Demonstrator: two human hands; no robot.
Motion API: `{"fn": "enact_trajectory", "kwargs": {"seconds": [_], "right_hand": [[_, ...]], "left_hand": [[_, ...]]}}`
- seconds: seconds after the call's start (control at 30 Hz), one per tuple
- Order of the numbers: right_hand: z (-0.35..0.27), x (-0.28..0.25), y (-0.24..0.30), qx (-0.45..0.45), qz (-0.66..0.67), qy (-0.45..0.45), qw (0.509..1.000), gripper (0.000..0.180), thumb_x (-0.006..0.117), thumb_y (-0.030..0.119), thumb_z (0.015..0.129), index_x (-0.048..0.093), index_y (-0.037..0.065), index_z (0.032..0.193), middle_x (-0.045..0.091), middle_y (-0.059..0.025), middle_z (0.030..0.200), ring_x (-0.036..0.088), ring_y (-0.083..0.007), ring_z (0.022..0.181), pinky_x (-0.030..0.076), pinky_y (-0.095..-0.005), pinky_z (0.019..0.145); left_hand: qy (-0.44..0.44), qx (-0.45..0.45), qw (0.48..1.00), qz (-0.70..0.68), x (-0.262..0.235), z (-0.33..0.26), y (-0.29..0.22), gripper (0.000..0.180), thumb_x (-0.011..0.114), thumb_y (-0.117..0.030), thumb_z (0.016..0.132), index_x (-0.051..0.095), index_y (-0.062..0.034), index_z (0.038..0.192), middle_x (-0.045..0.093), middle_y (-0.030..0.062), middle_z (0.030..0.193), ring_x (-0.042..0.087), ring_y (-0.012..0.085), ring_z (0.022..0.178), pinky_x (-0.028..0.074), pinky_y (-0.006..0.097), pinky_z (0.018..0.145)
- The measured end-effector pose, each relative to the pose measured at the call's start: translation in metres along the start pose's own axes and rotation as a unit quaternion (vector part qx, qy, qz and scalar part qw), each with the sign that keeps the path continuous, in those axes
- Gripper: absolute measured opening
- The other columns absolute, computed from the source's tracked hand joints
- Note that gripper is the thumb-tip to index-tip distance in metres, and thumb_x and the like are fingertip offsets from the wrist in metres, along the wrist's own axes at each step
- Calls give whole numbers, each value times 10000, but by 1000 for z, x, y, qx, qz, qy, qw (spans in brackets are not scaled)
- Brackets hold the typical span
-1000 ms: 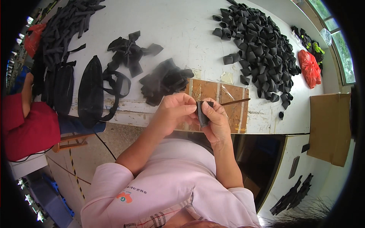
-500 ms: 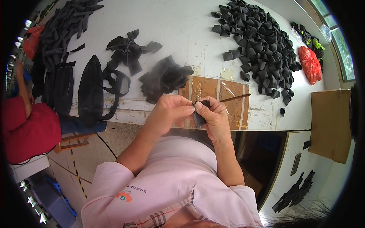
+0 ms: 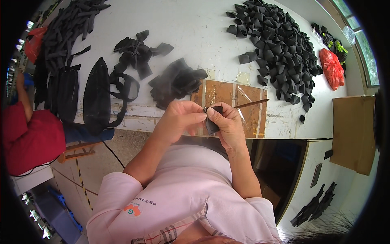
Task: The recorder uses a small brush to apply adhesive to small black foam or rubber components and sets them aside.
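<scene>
Pinched between both hands, left hand (image 3: pixel 180 120) and right hand (image 3: pixel 228 124), a small black folded fabric piece (image 3: pixel 213 122) at frame centre is seemingly mid-fold, next needing a firm crease.

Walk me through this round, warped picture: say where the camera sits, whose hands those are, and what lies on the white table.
The camera is worn on a person's head and looks down, so the wide lens bends the edges. The two bare arms rising from the bottom are that person's own. The left hand and right hand meet at the table edge, and together they pinch a small black piece between the fingers.

On the white table lies a big heap of small black folded pieces at upper right, a smaller dark pile nearer the hands, and a brown board with a thin stick on it. Another person's red sleeve shows at left.
</scene>
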State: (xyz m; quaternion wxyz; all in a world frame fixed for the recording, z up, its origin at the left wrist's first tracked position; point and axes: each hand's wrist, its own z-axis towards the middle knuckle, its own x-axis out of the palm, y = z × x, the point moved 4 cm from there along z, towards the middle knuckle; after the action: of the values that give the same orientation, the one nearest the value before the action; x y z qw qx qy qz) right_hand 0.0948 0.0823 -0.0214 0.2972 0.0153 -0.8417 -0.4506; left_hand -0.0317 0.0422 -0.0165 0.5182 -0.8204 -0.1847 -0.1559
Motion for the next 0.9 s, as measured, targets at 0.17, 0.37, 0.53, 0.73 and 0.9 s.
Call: {"fn": "enact_trajectory", "kwargs": {"seconds": [0.17,0.37,0.53,0.73,0.9], "right_hand": [[1,0,-2,7,-8,-5,1000,178,625,167,793,554,4,801,596,-57,653,557,-101,562,442,-225,493],[-22,14,24,-419,-548,-217,691,254,654,189,749,563,-7,884,548,-109,736,542,-180,625,425,-280,513],[-29,11,21,-365,-418,-94,827,139,634,36,715,587,2,841,515,-103,740,528,-225,633,430,-300,519],[-32,13,21,-439,-537,-140,707,160,613,-11,670,550,5,815,494,-104,730,520,-253,623,421,-337,495],[-29,-9,19,-416,-532,-211,707,153,584,-29,669,540,3,812,494,-116,737,514,-261,605,422,-341,501]], "left_hand": [[-18,4,1000,20,-2,0,0,78,590,-37,752,587,33,786,585,69,653,557,96,527,429,194,382],[-134,144,959,205,1,-5,-7,38,552,-16,771,577,10,782,568,32,652,493,40,506,419,172,420],[-76,185,950,242,14,-8,-7,29,529,27,778,550,17,796,564,11,646,498,23,534,436,169,466],[-199,348,838,370,31,-6,4,71,515,66,774,526,9,815,565,32,644,487,13,487,384,157,388],[-147,105,983,15,30,14,5,119,523,64,747,502,-12,835,541,29,639,362,10,380,274,157,328]]}}
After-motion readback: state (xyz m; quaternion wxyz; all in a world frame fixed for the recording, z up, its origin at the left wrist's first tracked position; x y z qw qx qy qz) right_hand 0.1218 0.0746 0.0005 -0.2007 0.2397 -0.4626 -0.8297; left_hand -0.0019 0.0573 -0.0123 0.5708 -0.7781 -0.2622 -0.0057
